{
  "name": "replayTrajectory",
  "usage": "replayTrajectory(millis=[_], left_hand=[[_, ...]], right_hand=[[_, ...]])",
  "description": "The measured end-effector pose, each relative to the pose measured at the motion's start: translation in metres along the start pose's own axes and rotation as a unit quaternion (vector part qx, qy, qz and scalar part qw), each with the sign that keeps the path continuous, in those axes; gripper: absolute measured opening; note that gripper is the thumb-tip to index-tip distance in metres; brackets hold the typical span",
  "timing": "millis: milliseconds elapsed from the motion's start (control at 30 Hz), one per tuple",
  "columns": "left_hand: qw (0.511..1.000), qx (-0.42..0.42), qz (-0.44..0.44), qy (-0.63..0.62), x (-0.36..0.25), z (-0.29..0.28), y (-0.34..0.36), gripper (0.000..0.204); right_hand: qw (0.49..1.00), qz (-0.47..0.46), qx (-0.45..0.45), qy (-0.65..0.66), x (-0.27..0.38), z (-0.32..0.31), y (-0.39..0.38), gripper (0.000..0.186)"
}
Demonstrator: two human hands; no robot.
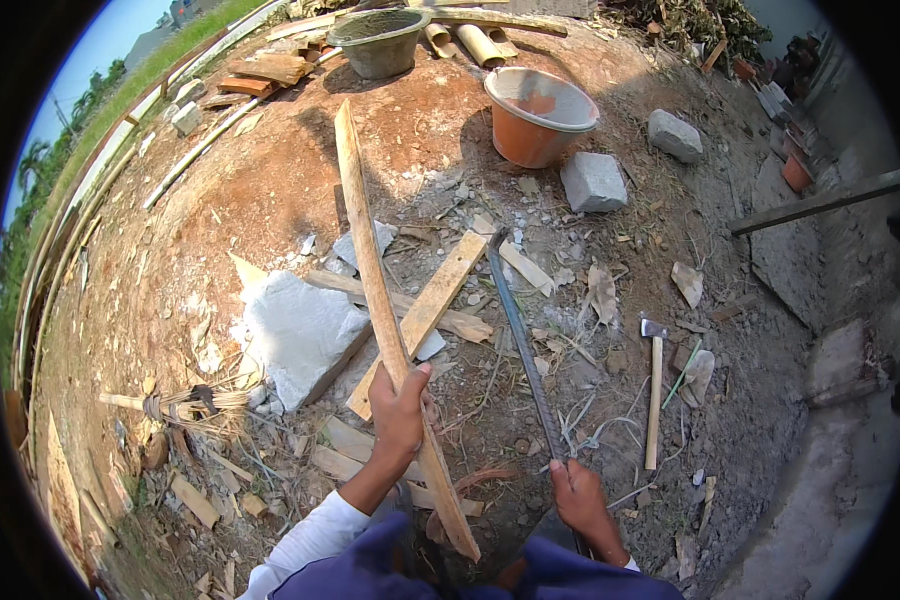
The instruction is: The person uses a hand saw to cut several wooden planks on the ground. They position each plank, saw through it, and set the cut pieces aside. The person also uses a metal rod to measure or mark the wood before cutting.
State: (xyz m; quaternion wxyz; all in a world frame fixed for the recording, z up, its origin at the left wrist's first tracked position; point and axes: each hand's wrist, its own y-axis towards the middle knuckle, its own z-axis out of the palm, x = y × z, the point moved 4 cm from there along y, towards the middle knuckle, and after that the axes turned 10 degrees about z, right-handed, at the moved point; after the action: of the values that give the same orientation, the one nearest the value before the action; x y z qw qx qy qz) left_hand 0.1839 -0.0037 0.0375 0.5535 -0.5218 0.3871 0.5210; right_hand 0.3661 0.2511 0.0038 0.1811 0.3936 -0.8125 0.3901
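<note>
My left hand (400, 412) grips a long narrow wooden plank (365, 230) that runs from near my knees up and away over the ground. My right hand (577, 492) is closed around the handle of a long dark hand saw (520, 330), whose blade reaches forward to the right of the plank and points at a shorter plank (432, 305) lying on the dirt. The saw blade and the long plank are apart. My knees in blue trousers fill the lower edge.
A hammer (654, 385) lies on the ground to the right. Grey stone blocks (593, 181), an orange bucket (536, 115), a dark basin (378, 42), a flat grey slab (300, 335), a bundled broom (185, 405) and wood scraps lie around on the red dirt.
</note>
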Motion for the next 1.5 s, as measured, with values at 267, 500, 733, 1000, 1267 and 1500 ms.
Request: replayTrajectory(millis=[267, 500, 733, 1000, 1267, 1500], left_hand=[[0.993, -0.017, 0.108, 0.042, -0.031, -0.028, 0.015, 0.037], [0.985, -0.009, 0.153, 0.084, -0.029, -0.053, 0.028, 0.036], [0.972, -0.057, 0.152, 0.172, -0.012, -0.054, 0.012, 0.05], [0.99, -0.056, 0.105, 0.074, -0.013, -0.043, 0.038, 0.037], [0.976, -0.061, 0.141, 0.155, -0.262, -0.042, 0.321, 0.091], [0.955, -0.093, 0.142, 0.243, -0.312, -0.108, 0.394, 0.101]], right_hand=[[0.99, 0.056, -0.069, -0.108, -0.026, 0.028, 0.002, 0.041], [0.986, 0.04, -0.136, -0.089, -0.028, 0.035, -0.012, 0.035], [0.949, -0.109, -0.2, -0.216, 0.003, 0.014, -0.024, 0.041], [0.943, -0.125, -0.237, -0.196, -0.008, 0.03, -0.023, 0.04], [0.92, -0.158, -0.273, -0.231, -0.03, 0.038, -0.016, 0.022], [0.914, -0.152, -0.242, -0.287, -0.017, 0.045, -0.027, 0.039]])
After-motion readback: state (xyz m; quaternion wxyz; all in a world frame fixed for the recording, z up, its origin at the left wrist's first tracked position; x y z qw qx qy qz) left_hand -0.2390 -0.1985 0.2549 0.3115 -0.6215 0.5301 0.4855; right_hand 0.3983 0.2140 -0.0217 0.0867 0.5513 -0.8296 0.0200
